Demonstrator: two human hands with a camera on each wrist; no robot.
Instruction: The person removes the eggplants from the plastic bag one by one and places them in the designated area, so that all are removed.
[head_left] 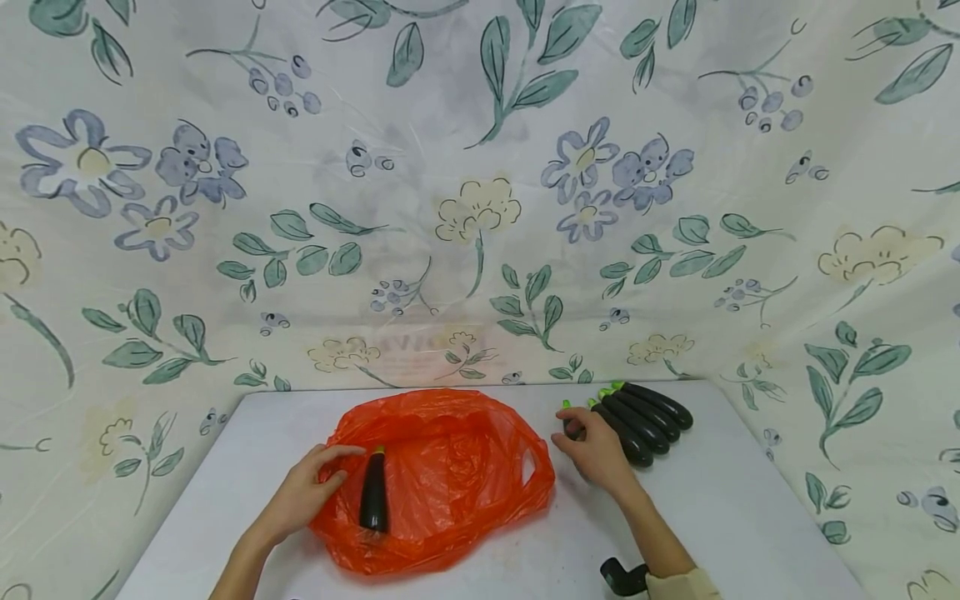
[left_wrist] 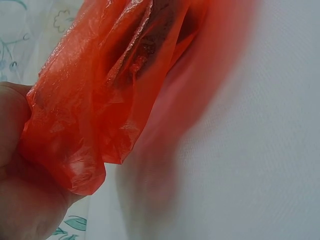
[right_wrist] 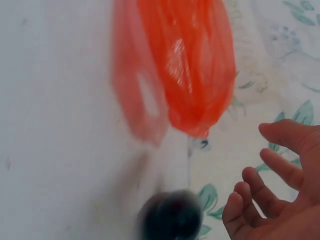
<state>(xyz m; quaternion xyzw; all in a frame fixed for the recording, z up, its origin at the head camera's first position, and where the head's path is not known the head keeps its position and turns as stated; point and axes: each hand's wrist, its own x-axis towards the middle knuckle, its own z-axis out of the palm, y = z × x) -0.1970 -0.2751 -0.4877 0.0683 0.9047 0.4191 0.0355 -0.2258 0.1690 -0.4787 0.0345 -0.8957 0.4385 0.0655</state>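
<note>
A red plastic bag lies with its mouth spread wide on the white table. One dark eggplant with a green stem rests in its left part. At the bag's left rim, my left hand holds the edge, index finger over it; in the left wrist view the red film covers part of this hand. To the bag's right, my right hand reaches over an eggplant at the near end of a row. Its fingers are spread and loosely bent in the right wrist view, with the dark rounded end of an eggplant beside them.
Several more eggplants lie side by side at the table's back right, stems pointing to the back left. A black object shows by the right forearm. A floral cloth hangs behind the white table.
</note>
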